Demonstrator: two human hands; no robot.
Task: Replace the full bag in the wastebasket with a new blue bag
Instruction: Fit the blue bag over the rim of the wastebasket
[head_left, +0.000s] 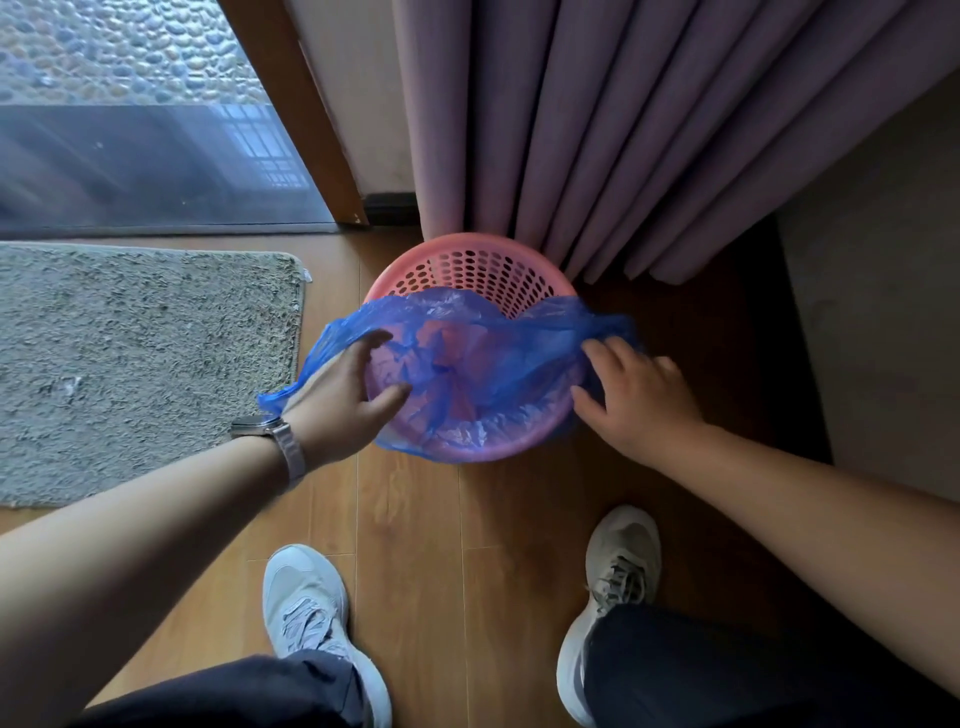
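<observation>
A round pink wastebasket (483, 260) with a perforated wall stands on the wooden floor against the curtain. A thin blue bag (467, 364) hangs inside it, its mouth folded over the near rim and sides while the far rim is bare. My left hand (348, 400), with a watch on the wrist, holds the bag's edge at the basket's left rim, thumb inside and fingers over the plastic. At the right rim my right hand (634, 395) grips the bag's edge with curled fingers. No full bag is in view.
A purple curtain (623, 130) hangs right behind the basket. A grey shaggy mat (145, 364) lies to the left before a glass door (130, 130) with a wooden frame. My two shoes (311, 613) stand on the floor just in front of the basket.
</observation>
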